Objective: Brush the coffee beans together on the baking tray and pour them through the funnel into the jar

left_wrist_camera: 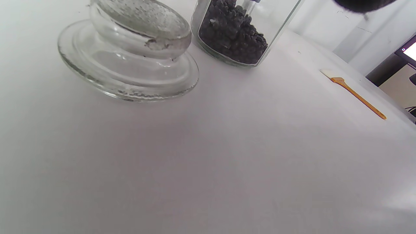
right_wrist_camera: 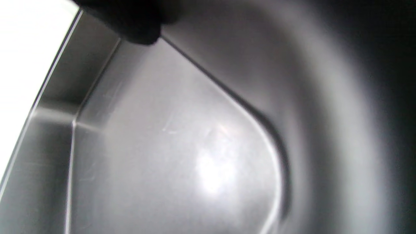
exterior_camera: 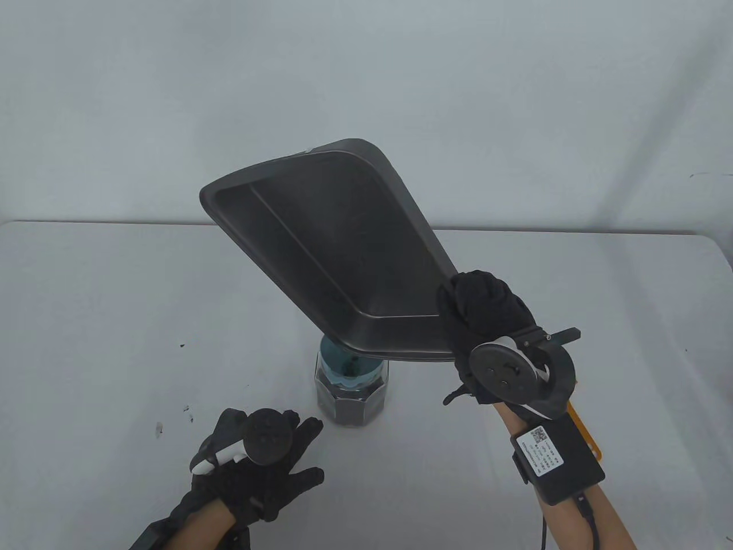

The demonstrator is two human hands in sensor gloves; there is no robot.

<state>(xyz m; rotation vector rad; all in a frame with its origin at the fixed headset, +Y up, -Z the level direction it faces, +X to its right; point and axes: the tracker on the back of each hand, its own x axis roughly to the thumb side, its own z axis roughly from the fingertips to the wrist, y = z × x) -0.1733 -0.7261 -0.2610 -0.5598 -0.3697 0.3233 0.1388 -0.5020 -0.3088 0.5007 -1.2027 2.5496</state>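
Note:
My right hand [exterior_camera: 475, 315] grips the near right corner of the dark baking tray [exterior_camera: 343, 246] and holds it steeply tilted above the table. The tray's lowest corner hangs over the blue funnel [exterior_camera: 358, 372], which sits in the glass jar [exterior_camera: 352, 404]. Coffee beans [left_wrist_camera: 237, 32] fill the bottom of the jar. In the right wrist view the tray's inside [right_wrist_camera: 182, 146] is bare metal, with a gloved finger [right_wrist_camera: 130, 22] on its rim. My left hand [exterior_camera: 286, 452] is low over the table, left of the jar, fingers spread, holding nothing.
A glass lid [left_wrist_camera: 130, 55] lies on the table beside the jar [left_wrist_camera: 247, 19]. An orange-handled brush [left_wrist_camera: 357, 94] lies to the right, mostly hidden behind my right wrist in the table view. A few dark specks [exterior_camera: 186, 409] dot the white table [exterior_camera: 114, 321].

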